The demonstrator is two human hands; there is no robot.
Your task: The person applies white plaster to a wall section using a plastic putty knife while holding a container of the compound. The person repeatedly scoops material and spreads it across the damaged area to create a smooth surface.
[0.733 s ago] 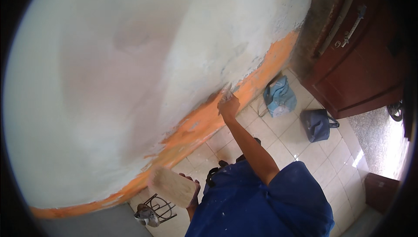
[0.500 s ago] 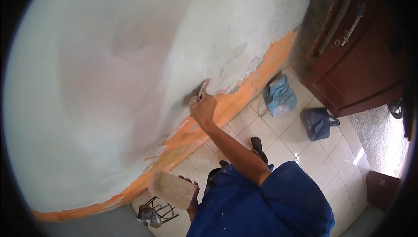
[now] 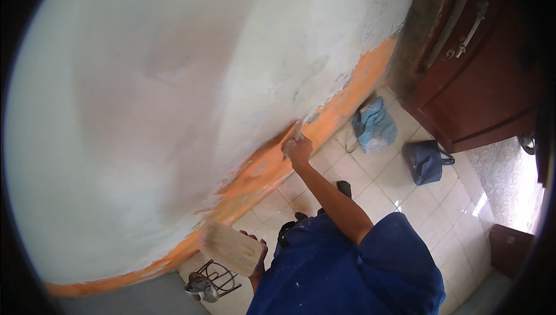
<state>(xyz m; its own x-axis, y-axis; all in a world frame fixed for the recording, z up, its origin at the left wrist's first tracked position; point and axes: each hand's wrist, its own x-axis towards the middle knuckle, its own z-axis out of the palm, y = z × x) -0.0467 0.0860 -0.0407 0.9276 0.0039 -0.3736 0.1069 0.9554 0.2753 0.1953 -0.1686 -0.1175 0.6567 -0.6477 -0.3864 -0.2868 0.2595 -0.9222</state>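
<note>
Head view: one right hand [image 3: 298, 149], fingers closed around a small flat tool [image 3: 298, 128], mostly hidden by the grip, at the upper border of an orange band [image 3: 267, 168] along the foot of the wall; whether the blade meets the surface cannot be told. One left hand [image 3: 260, 251], fingers curled over the right edge of a beige board [image 3: 230, 248] with rounded corners, gripping it tilted, below and left of the right hand; thumb hidden. One pale wall [image 3: 278, 77], patched in grey-white and dull pink, extending above and left of the tool. One tiled floor [image 3: 376, 193], spreading from the wall's foot to the right, giving room beside the right forearm. One light blue bag [image 3: 375, 127] near the orange band; one dark blue bag [image 3: 424, 162] just beyond it. One red-brown door [image 3: 492, 77], upper right, its lower edge near the dark bag. One metal-framed stool [image 3: 223, 279] below the board.
</note>
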